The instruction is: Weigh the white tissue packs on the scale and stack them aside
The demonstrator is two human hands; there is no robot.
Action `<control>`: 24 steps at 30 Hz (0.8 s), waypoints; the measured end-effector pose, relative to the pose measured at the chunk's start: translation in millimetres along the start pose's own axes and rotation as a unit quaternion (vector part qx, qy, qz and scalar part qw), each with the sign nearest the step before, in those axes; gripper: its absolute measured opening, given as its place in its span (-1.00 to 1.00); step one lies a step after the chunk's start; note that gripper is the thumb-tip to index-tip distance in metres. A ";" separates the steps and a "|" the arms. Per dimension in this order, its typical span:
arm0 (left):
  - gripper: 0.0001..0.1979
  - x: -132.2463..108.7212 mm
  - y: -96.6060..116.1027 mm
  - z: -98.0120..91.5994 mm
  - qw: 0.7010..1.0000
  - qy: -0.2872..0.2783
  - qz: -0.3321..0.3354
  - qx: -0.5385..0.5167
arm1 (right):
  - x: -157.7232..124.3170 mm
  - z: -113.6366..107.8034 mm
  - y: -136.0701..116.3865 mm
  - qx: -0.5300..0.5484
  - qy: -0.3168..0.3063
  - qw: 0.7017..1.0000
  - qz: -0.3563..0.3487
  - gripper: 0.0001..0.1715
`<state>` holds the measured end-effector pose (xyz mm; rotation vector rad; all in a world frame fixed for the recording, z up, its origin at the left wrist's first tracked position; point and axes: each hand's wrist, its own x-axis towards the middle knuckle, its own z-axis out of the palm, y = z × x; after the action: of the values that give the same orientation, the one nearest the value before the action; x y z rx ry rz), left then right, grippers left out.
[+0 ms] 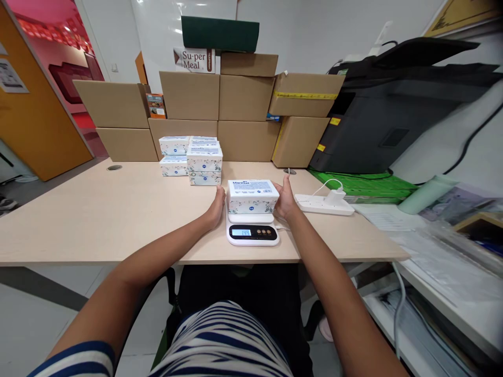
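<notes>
The left hand and right hand flank the white tissue pack, both loosely open rather than gripping; the left stands just beside the scale, while whether the right's fingers touch the pack I cannot tell. The pack rests on the scale's platform, near the table's front edge. A brush from either hand could skew the reading or nudge the pack off-centre. Its long axis runs left to right—a patterned long side facing near, printed top up.
</notes>
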<state>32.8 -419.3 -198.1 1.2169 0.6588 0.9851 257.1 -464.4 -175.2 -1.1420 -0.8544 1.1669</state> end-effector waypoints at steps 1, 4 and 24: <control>-0.22 0.3 0.2 0.1 1.000 0.015 -0.009 0.008 | 0.8 -0.7 0.2 -0.009 0.003 1.000 -0.002 0.29; -0.21 2.1 -1.2 -1.1 0.999 0.028 -0.017 0.005 | 2.6 -2.2 0.6 -0.040 0.010 0.999 -0.008 0.34; -0.11 3.3 -4.5 -4.6 0.999 0.013 -0.017 0.045 | 29.6 -16.3 20.2 0.093 0.017 0.995 -0.020 0.07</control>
<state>31.5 -414.5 -203.4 1.2692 0.7494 0.9527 274.0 -439.1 -200.2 -0.9861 -0.7231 1.1660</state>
